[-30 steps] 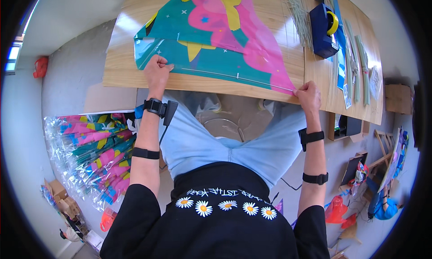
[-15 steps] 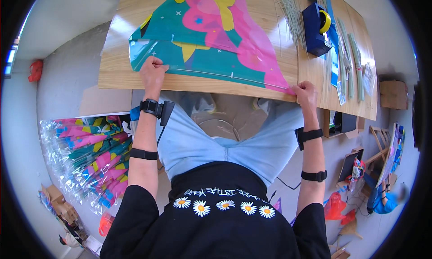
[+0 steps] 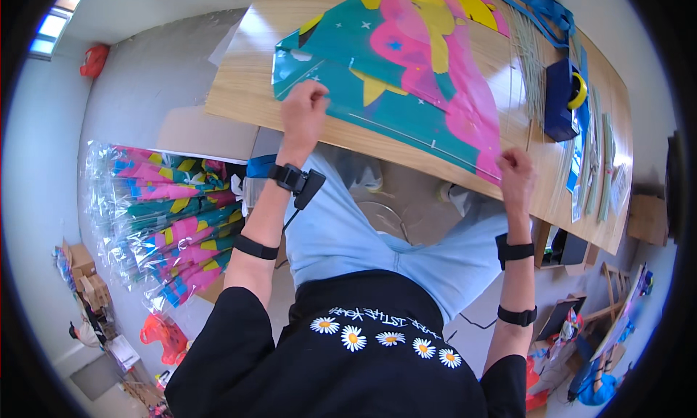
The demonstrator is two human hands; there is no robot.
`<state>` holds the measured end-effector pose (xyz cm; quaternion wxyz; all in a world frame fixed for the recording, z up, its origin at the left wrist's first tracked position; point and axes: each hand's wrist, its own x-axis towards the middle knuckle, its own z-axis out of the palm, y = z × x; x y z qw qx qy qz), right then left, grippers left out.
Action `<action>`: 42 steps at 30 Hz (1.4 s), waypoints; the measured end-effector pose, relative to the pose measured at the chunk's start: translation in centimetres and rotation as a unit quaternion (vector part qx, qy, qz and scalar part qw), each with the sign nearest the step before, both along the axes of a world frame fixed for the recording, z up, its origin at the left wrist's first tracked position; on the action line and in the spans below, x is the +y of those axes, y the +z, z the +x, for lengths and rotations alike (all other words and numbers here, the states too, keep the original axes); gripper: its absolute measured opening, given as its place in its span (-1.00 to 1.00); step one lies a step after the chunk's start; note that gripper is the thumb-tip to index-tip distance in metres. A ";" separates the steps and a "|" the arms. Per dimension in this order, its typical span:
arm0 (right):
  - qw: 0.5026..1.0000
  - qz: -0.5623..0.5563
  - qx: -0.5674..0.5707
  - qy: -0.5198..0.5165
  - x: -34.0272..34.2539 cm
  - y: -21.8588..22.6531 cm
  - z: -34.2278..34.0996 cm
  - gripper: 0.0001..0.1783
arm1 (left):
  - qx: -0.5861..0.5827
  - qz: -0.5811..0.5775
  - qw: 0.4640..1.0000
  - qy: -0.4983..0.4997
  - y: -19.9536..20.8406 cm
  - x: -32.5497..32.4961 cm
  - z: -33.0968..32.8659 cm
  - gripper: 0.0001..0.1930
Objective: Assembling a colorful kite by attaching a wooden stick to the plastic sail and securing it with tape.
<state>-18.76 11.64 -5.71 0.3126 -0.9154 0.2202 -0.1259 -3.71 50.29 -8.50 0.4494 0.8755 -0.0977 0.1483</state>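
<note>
A thin glossy sheet (image 3: 404, 131) in teal and pink, printed with stars and a yellow figure, lies on the wooden table (image 3: 243, 91). A slim pale rod (image 3: 406, 134) runs along its near edge, with a small white piece on it. My left hand (image 3: 303, 117) is closed over the sheet's near left part, just left of the rod's end. My right hand (image 3: 517, 177) is closed beside the sheet's near right corner. Whatever the fingers of either hand hold, if anything, is hidden or too small to make out.
A dark blue tape dispenser (image 3: 560, 102) with yellow tape stands on the right, near bundles of thin rods (image 3: 607, 164) and blue strips (image 3: 541, 15). Left of my legs lie folded colourful pieces in clear plastic (image 3: 170, 222). Another person (image 3: 599, 382) is at far right.
The view has swung, so the table sits further right. Both hands have come up slightly from the sheet's near edge, their fingers staying curled. The sheet and rod look unchanged.
</note>
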 end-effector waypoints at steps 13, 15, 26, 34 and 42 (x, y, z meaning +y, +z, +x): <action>0.947 -0.021 -0.029 0.319 23.5 -2.9 13.9 -0.96 | 0.042 0.097 0.993 -0.043 -0.9 -0.6 0.0 -0.90; 0.942 -0.059 -0.014 0.331 23.8 -2.9 14.2 -0.93 | 0.026 0.084 0.995 -0.038 -1.0 -0.7 -0.1 -0.89; 0.938 -0.093 -0.024 0.333 18.7 -2.9 11.0 -0.89 | 0.071 0.045 0.995 -0.059 -1.2 -0.5 0.4 -0.87; 0.951 -0.079 -0.013 0.299 13.1 -2.9 7.7 -0.97 | 0.085 0.067 0.992 -0.062 -1.5 -0.5 0.6 -0.86; 0.955 -0.027 -0.123 0.269 8.7 -1.9 5.5 -0.97 | 0.107 0.090 0.988 -0.073 -0.6 -0.8 0.6 -0.86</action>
